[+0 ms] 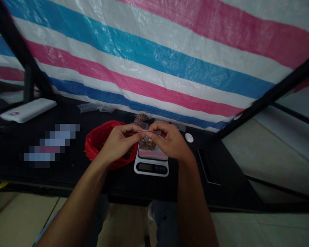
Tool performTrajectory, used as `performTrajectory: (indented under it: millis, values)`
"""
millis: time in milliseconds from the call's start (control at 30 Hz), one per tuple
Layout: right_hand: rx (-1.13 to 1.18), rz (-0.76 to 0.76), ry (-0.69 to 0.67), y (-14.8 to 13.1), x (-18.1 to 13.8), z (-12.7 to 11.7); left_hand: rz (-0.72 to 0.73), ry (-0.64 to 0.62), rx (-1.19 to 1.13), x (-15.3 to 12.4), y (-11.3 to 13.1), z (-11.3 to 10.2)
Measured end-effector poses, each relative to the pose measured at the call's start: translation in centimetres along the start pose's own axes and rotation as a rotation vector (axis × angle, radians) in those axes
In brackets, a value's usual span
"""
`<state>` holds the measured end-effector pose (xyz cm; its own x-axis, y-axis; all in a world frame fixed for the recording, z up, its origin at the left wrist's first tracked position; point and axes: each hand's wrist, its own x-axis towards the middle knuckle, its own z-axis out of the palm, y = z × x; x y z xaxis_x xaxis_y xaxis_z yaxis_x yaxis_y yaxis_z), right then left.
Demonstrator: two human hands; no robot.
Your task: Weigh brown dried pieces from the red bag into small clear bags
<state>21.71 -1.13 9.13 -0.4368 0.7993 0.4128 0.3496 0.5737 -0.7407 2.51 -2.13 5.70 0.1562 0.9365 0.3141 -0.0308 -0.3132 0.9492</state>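
Both my left hand [122,140] and my right hand [168,139] pinch the top edge of a small clear zip bag [147,144], thumbs close together at its reddish seal strip. Brown bits fill the lower part of the bag. Beneath it is a white digital kitchen scale [151,168], its display facing me; I cannot tell whether the bag rests on the plate. Left of the scale, partly behind my left hand, an opened red plastic bag [92,139] holds more brown pieces. Just beyond my fingers lies another filled clear bag [143,117].
Flat clear bags [96,107] lie at the back of the black table [74,171]. A white oval object [189,137] and a dark phone [208,166] are on the right. At far left sits a white box-like device [28,110]. A striped plastic sheet [149,65] hangs behind.
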Motion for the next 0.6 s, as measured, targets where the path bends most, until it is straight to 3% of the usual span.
performTrajectory:
  millis: [167, 433, 600]
  values:
    - [0.056, 0.039, 0.007, 0.9, -0.1, -0.6, -0.026, 0.046, 0.010, -0.1, 0.9, -1.1]
    - [0.050, 0.009, -0.029, 0.8, -0.3, -1.3, -0.047, 0.010, 0.057, -0.1, 0.7, -1.7]
    - [0.006, 0.193, 0.082, 2.1, -0.3, -1.9, -0.087, 0.216, 0.310, -0.4, 0.2, -4.5]
